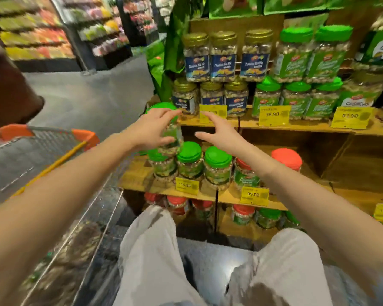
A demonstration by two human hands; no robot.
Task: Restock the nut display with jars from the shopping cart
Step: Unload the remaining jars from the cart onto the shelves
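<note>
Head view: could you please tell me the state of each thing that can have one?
left hand: grips the held jar.
held jar: lid on, slightly tilted, over the middle-shelf jars.
right hand: open, fingers spread, holding nothing.
middle-shelf jars: upright, lids on.
shopping cart: contents too blurred to tell.

left hand (pixel 157 129) gripping jar (pixel 174 129), right hand (pixel 217 131) outstretched, fingers (pixel 206 117) spread
</note>
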